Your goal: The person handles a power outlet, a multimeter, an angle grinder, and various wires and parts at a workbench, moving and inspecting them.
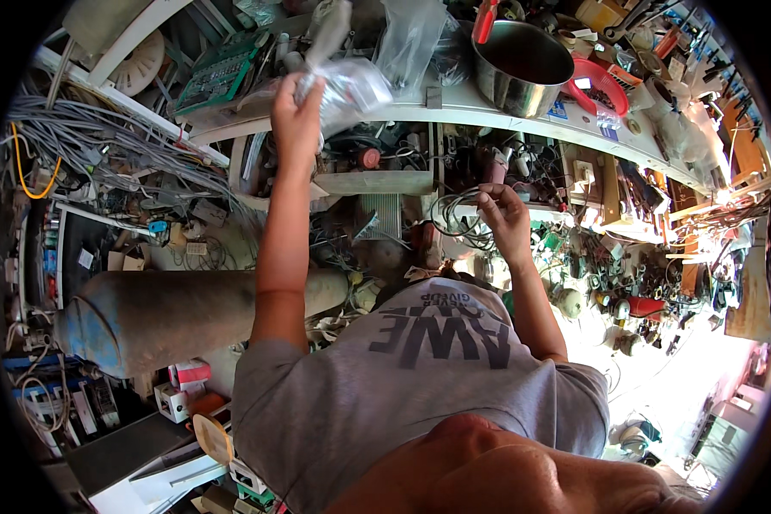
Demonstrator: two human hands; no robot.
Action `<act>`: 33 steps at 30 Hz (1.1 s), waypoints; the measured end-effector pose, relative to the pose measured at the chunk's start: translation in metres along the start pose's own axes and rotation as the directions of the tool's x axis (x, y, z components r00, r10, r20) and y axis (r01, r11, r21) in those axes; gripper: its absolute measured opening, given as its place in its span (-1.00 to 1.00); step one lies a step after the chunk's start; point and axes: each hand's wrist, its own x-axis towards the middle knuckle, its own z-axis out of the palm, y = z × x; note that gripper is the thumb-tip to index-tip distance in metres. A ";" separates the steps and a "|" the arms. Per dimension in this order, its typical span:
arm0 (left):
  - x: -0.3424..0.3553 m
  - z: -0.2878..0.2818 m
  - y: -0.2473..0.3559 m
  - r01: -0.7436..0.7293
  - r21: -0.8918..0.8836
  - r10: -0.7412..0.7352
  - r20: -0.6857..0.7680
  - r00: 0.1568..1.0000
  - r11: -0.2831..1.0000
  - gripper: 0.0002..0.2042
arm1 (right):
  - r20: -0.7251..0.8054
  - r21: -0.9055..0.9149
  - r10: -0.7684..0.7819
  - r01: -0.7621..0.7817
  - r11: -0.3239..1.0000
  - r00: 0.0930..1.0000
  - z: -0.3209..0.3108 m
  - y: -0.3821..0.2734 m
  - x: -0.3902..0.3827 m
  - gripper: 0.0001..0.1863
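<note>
The left hand (296,113) is clamped on a clear plastic bag (351,92), which appears over the front edge of the crowded desk (461,103). The right hand (505,218), lower down in front of the desk, pinches a coil of dark cable (459,230) with its fingertips. A steel pot (522,90) stands on the desk, just beside a red basin (618,101).

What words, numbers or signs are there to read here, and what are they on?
Grey T-shirt: big dark letters, upside down in this view, with smaller lines above; I won't copy the words.
White tag at the red basin: too small to read.
White paper on the dark panel: too small.
Plastic bag in the left hand: blurred, nothing readable.
</note>
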 end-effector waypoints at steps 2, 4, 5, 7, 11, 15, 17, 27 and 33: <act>0.045 0.008 -0.016 -0.057 -0.042 0.054 -0.053 0.997 0.997 -0.79 | -0.021 0.066 0.017 -0.015 0.998 1.000 -0.008 0.005 -0.002 -0.79; 0.078 0.025 -0.031 -0.038 -0.145 0.020 -0.120 0.993 0.989 -0.78 | -0.021 0.164 0.055 -0.051 0.985 0.998 -0.013 0.009 0.000 -0.79; 0.097 0.026 -0.048 -0.081 -0.103 0.064 -0.156 0.986 0.991 -0.79 | -0.014 0.240 0.122 -0.115 0.964 0.992 -0.016 0.011 0.001 -0.79; 0.124 0.024 -0.083 -0.100 0.029 0.104 -0.232 0.967 0.995 -0.79 | -0.006 0.442 0.232 -0.206 0.873 0.973 -0.020 0.011 0.005 -0.79; 0.124 0.019 -0.123 -0.130 0.054 0.134 -0.080 0.988 0.990 -0.71 | -0.050 0.649 0.377 -0.256 0.716 0.925 -0.053 0.021 0.004 -0.75; 0.004 0.047 -0.089 -0.274 0.404 0.349 -0.124 0.929 0.873 -0.54 | 0.027 0.875 0.520 -0.272 0.401 0.854 -0.103 0.071 -0.003 -0.70; -0.044 0.043 -0.078 -0.286 0.499 0.360 -0.057 0.931 0.818 -0.57 | 0.044 0.901 0.560 -0.275 0.336 0.828 -0.117 0.090 -0.005 -0.71; -0.167 0.095 -0.142 0.282 0.398 -0.482 0.614 0.625 0.873 -0.66 | -0.020 0.757 0.723 -0.462 0.463 0.691 -0.150 0.190 -0.021 -0.70; -0.179 0.167 -0.175 -0.116 0.553 -0.466 0.781 0.416 0.825 -0.48 | -0.275 -0.056 0.496 -0.529 0.847 0.824 -0.152 0.218 -0.010 -0.53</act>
